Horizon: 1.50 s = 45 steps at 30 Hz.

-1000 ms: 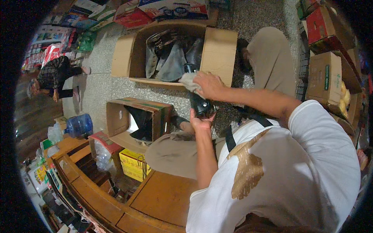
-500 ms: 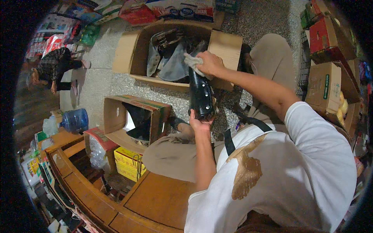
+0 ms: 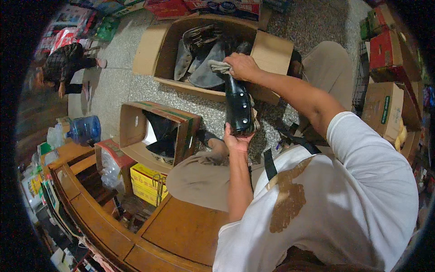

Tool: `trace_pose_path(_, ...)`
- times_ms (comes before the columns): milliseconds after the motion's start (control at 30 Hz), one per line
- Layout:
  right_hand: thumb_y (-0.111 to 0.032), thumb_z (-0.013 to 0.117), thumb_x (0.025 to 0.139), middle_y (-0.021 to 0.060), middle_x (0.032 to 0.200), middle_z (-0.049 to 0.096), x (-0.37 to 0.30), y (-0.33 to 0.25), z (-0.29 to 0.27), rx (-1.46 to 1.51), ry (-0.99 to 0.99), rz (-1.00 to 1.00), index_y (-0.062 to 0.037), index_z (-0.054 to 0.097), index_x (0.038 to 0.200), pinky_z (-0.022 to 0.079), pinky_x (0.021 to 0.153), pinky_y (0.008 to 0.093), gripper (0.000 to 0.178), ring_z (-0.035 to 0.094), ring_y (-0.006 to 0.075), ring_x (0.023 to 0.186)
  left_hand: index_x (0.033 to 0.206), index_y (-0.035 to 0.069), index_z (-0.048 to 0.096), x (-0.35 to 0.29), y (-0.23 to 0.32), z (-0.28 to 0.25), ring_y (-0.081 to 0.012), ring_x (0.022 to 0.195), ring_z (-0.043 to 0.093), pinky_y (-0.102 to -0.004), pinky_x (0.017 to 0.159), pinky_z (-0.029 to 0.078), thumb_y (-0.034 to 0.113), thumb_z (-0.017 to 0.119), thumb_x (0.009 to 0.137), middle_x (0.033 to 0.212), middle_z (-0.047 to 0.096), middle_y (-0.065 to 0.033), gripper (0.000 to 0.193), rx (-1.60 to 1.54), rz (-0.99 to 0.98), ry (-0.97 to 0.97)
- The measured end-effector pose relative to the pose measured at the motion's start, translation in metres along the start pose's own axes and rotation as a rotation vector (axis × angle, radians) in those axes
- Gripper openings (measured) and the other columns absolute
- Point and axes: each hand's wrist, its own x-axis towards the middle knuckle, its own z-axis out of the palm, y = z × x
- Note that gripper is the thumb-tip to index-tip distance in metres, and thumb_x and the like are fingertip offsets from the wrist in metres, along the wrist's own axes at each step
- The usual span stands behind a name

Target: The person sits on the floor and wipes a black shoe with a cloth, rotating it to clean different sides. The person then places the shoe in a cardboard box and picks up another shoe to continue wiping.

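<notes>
While your left hand (image 3: 238, 142) cups black leather (image 3: 236, 102) and your right hand (image 3: 245, 67) clutches a cloth (image 3: 219, 67), a large carton (image 3: 274, 49) and smaller carton (image 3: 182, 140) crowd close.

And it's glossy black for the leathery piece (image 3: 236, 109), dotted with silver studs (image 3: 245, 121)!
Pale grey on the cloth (image 3: 219, 67), brown on the carton (image 3: 272, 47), speckled grey across the floor (image 3: 176, 99); here's a white shirt (image 3: 367, 158) splashed with a gold-brown patch (image 3: 287, 204), khaki trousers (image 3: 199, 181), bright yellow box (image 3: 146, 187), blue water jug (image 3: 87, 130), orange-brown wooden furniture (image 3: 181, 224)!
</notes>
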Motion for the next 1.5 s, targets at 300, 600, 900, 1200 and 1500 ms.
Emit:
trace_pose_path(300, -0.022, 0.062, 0.079, 0.0157, 0.099, 0.065, -0.044, 0.014, 0.001, 0.039, -0.053, 0.34, -0.0098, 0.063, 0.105, 0.051, 0.079, 0.0476, 0.028, 0.063, 0.0361, 0.094, 0.135, 0.011, 0.049, 0.005, -0.006, -0.004, -0.0321, 0.114, 0.058, -0.0532, 0.092, 0.049, 0.044, 0.043, 0.097, 0.13, 0.058, -0.0109, 0.051, 0.126, 0.103, 0.09)
trace_pose_path(600, -0.033, 0.07, 0.071, 0.021, 0.098, 0.068, -0.047, 0.067, -0.044, 0.234, -0.219, 0.439, -0.0015, 0.071, 0.091, 0.052, 0.078, 0.0485, 0.037, 0.066, 0.0388, 0.092, 0.13, 0.008, 0.052, -0.021, -0.011, 0.025, -0.0339, 0.111, 0.059, -0.054, 0.092, 0.049, 0.037, 0.053, 0.096, 0.123, 0.06, -0.012, 0.045, 0.148, 0.196, 0.169)
trace_pose_path(900, -0.025, 0.064, 0.086, 0.0081, 0.098, 0.069, -0.087, 0.087, -0.105, 1.192, -0.145, 0.691, -0.0036, 0.065, 0.112, 0.052, 0.072, 0.0329, 0.034, 0.066, 0.0172, 0.085, 0.12, 0.002, 0.057, -0.016, -0.016, 0.006, -0.0274, 0.097, 0.062, -0.0438, 0.084, 0.051, 0.023, 0.067, 0.089, 0.114, 0.063, -0.0096, 0.039, 0.303, 0.426, 0.232)
trace_pose_path(1200, -0.034, 0.073, 0.074, 0.0155, 0.115, 0.064, -0.082, 0.071, -0.064, 0.242, -0.007, 0.362, -0.01, 0.062, 0.122, 0.048, 0.091, 0.0416, 0.054, 0.059, 0.0316, 0.109, 0.118, -0.001, 0.055, -0.015, -0.029, 0.009, -0.0262, 0.091, 0.062, -0.0413, 0.078, 0.053, 0.011, 0.07, 0.084, 0.109, 0.062, -0.0105, 0.039, 0.404, 0.629, 0.304)
trace_pose_path(1500, -0.022, 0.067, 0.072, 0.0134, 0.098, 0.066, -0.051, 0.064, -0.022, -0.023, -0.125, -0.029, -0.0113, 0.063, 0.098, 0.051, 0.079, 0.0489, 0.028, 0.064, 0.0337, 0.095, 0.118, 0.002, 0.055, -0.019, -0.024, 0.021, -0.0264, 0.092, 0.062, -0.0411, 0.082, 0.052, 0.011, 0.072, 0.083, 0.111, 0.062, -0.0098, 0.04, 0.408, 0.588, 0.263)
